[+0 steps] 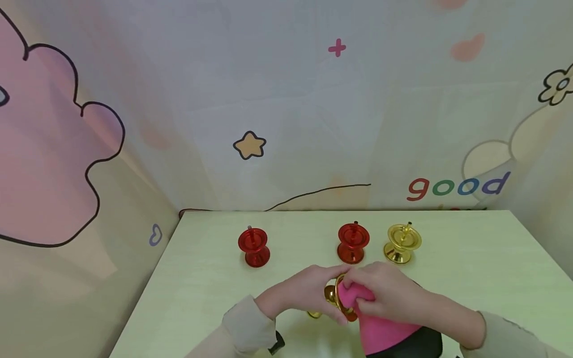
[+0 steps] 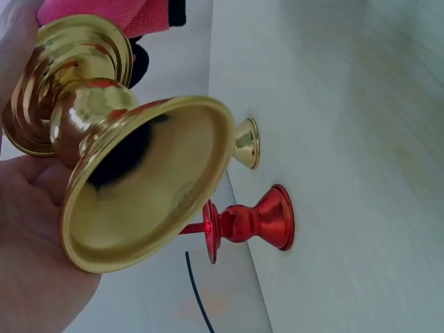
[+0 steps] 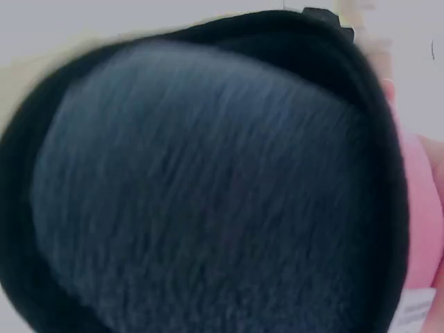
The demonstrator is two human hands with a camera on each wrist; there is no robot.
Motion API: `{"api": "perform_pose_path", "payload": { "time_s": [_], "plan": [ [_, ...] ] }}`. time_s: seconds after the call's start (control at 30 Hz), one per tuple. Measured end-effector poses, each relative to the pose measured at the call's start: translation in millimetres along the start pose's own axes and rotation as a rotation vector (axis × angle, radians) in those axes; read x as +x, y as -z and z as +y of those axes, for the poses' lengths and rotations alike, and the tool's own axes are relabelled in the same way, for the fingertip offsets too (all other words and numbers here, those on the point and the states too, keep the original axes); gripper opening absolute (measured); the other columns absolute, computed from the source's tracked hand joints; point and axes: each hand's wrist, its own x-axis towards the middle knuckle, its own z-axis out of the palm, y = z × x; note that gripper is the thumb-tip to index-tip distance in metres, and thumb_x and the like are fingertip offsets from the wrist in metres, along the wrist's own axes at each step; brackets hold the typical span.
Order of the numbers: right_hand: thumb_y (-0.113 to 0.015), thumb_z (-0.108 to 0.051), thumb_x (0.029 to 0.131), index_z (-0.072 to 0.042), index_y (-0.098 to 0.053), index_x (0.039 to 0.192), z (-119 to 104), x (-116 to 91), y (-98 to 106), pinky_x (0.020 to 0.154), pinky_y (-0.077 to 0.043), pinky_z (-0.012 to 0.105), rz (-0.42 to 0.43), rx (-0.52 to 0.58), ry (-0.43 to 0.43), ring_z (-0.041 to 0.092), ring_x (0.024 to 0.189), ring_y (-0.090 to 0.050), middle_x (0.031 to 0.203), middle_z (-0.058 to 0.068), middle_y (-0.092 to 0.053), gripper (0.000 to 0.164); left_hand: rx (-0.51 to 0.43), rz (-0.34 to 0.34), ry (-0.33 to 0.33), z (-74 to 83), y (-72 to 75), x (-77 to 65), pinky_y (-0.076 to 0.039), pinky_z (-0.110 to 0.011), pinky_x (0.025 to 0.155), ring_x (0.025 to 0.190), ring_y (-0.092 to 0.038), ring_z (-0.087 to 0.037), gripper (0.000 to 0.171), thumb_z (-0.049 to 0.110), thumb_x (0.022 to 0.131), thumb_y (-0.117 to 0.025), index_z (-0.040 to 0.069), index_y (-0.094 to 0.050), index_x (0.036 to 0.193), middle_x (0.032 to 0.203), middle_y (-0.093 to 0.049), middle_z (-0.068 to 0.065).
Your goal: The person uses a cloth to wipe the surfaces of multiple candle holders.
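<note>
My left hand (image 1: 309, 291) grips a shiny gold candle holder (image 2: 97, 114), tipped on its side above the table. Its hollow flared foot faces the camera in the left wrist view. The right hand (image 1: 389, 293) pinches a pink plush cloth (image 1: 385, 332) with a wide black band (image 1: 409, 345) and presses it against the holder's dish end. Much of that dish is hidden behind the cloth and fingers. In the right wrist view, the cloth's dark fuzzy surface (image 3: 208, 187) fills most of the picture, with a white label (image 3: 414, 310) at one edge.
Behind the hands stand two red candle holders, one at left (image 1: 253, 247) and one near the middle (image 1: 353, 242). A gold candle holder (image 1: 402, 242) stands right of them. The pale table (image 1: 188, 298) meets a printed backdrop (image 1: 286, 99) at its far edge.
</note>
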Motion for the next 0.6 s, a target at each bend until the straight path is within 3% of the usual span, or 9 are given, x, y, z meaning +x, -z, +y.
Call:
{"api": "perform_pose_path", "payload": {
  "time_s": [0.07, 0.1, 0.2, 0.37, 0.43, 0.5, 0.6],
  "plan": [
    [-0.066, -0.013, 0.072, -0.023, -0.057, 0.088, -1.3, 1.2, -0.8, 0.057, -0.041, 0.016, 0.021, -0.046, 0.038, -0.006, 0.063, -0.043, 0.075, -0.018, -0.057, 0.02, -0.024, 0.005, -0.009, 0.4, -0.2, -0.7, -0.037, -0.008, 0.057, 0.066, -0.041, 0.004, 0.08, 0.043, 0.06, -0.077, 0.025, -0.04, 0.128, 0.087, -0.056, 0.015],
    [-0.066, -0.013, 0.072, -0.022, -0.058, 0.088, -1.5, 2.1, -0.9, 0.057, -0.041, 0.016, 0.024, -0.051, 0.035, -0.006, 0.063, -0.043, 0.076, -0.017, -0.058, 0.02, -0.009, 0.034, -0.022, 0.8, -1.1, -1.1, -0.038, -0.007, 0.061, 0.072, -0.044, 0.006, 0.078, 0.043, 0.06, -0.077, 0.024, -0.042, 0.127, 0.092, -0.058, 0.015],
    [-0.065, -0.012, 0.073, -0.022, -0.058, 0.09, 0.6, 5.1, -0.2, 0.051, -0.039, 0.014, 0.024, 0.002, -0.061, -0.004, 0.06, -0.042, 0.077, -0.015, -0.058, 0.021, 0.073, 0.177, -0.056, 2.3, -5.2, -2.6, -0.042, -0.007, 0.073, 0.088, -0.051, 0.005, 0.077, 0.045, 0.058, -0.078, 0.021, -0.045, 0.124, 0.105, -0.059, 0.011],
    [-0.064, -0.01, 0.074, -0.018, -0.056, 0.095, 9.3, 9.1, -1.6, 0.042, -0.035, 0.015, 0.066, 0.13, -0.229, -0.003, 0.047, -0.036, 0.068, -0.012, -0.056, 0.024, 0.429, 0.462, -0.124, 2.6, -14.2, -2.7, -0.046, -0.017, 0.084, 0.106, -0.053, -0.008, 0.081, 0.053, 0.057, -0.075, 0.01, -0.049, 0.121, 0.115, -0.058, 0.002],
    [-0.063, -0.008, 0.075, -0.017, -0.055, 0.095, 12.6, 9.0, -3.0, 0.041, -0.034, 0.016, 0.089, 0.17, -0.283, -0.002, 0.045, -0.034, 0.063, -0.01, -0.053, 0.024, 0.511, 0.565, -0.153, 1.5, -17.8, -1.6, -0.047, -0.017, 0.083, 0.106, -0.054, -0.01, 0.078, 0.053, 0.059, -0.074, 0.008, -0.051, 0.119, 0.113, -0.06, 0.0],
    [-0.062, -0.008, 0.075, -0.017, -0.053, 0.093, 14.2, 7.1, -5.0, 0.041, -0.033, 0.016, 0.102, 0.192, -0.35, -0.001, 0.045, -0.034, 0.06, -0.009, -0.049, 0.023, 0.501, 0.621, -0.184, 0.7, -20.9, 0.1, -0.047, -0.015, 0.082, 0.104, -0.055, -0.009, 0.072, 0.05, 0.061, -0.074, 0.009, -0.053, 0.117, 0.111, -0.06, 0.001],
    [-0.062, -0.008, 0.074, -0.018, -0.052, 0.09, 13.1, 2.9, -9.0, 0.041, -0.033, 0.018, 0.127, 0.203, -0.436, 0.002, 0.048, -0.037, 0.061, -0.007, -0.048, 0.021, 0.417, 0.621, -0.22, 0.8, -23.2, 2.0, -0.045, -0.012, 0.081, 0.103, -0.055, -0.007, 0.065, 0.044, 0.065, -0.074, 0.01, -0.053, 0.116, 0.111, -0.06, 0.001]
  ]
}}
